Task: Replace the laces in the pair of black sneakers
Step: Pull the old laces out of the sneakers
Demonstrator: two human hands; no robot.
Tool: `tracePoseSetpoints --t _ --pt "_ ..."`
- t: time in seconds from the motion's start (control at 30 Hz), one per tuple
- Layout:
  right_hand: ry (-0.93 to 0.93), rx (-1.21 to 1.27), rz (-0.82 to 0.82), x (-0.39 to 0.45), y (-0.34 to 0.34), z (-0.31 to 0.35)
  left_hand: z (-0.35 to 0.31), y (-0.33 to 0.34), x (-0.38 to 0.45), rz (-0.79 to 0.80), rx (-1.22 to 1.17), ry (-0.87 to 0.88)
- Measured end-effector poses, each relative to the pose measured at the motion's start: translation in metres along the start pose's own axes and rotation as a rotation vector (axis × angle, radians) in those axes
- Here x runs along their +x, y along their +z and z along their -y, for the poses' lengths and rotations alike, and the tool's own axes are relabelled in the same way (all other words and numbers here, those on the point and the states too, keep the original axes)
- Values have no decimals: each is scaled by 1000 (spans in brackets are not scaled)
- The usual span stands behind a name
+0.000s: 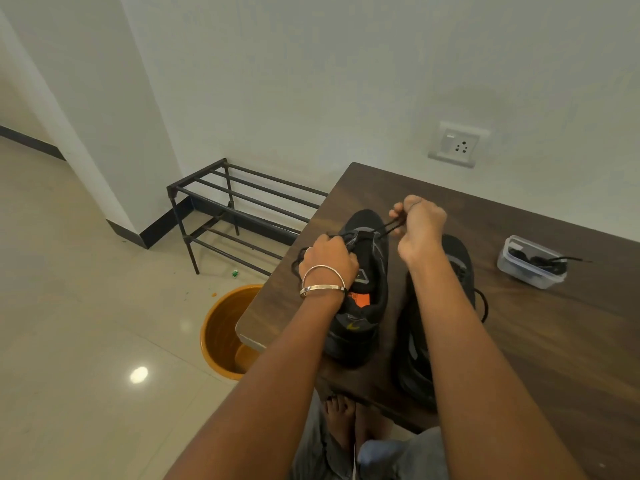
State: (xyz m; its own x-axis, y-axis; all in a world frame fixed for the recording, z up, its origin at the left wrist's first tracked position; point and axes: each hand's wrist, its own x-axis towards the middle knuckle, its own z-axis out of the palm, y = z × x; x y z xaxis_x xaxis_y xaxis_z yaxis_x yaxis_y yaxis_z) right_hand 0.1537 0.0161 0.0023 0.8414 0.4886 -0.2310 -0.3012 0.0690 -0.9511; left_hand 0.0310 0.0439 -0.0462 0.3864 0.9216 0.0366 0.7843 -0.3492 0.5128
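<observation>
Head view: R hand (417, 220) pinching lace (389, 227) taut, up-right from left sneaker (363, 289); L hand (327, 256) gripping lace at eyelets, nearer shoe.

A home: tiled floor (86, 323), shoe rack (239, 202), wall socket (457, 145).

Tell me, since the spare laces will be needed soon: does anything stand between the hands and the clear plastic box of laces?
Only partly. The second black sneaker lies between the right hand and the clear plastic box; past that shoe, the dark wooden table is bare.
</observation>
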Motion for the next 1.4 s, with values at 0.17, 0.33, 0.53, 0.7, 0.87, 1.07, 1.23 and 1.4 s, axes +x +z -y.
tracePoseSetpoints --t 0.17,0.33,0.53,0.7,0.87,1.07,1.23,1.4 --pt "-418 -1147 307 9 -2 -15 0 -1 1 8 -2 -1" --pt "-509 -1494 278 11 6 -30 0 0 0 8 10 12" --pt "-452 -1199 189 3 5 -14 0 0 1 6 9 7" --pt "-163 174 139 -8 0 18 1 2 1 4 6 0" --pt "-387 -115 168 -3 -7 17 0 1 2 11 23 -2" --pt "-565 -1459 385 24 2 -32 0 3 2 -5 20 13" --pt "-520 -1473 279 20 8 -32 1 3 2 -9 15 22" --pt "-302 -964 201 9 5 -10 1 3 2 -7 25 13"
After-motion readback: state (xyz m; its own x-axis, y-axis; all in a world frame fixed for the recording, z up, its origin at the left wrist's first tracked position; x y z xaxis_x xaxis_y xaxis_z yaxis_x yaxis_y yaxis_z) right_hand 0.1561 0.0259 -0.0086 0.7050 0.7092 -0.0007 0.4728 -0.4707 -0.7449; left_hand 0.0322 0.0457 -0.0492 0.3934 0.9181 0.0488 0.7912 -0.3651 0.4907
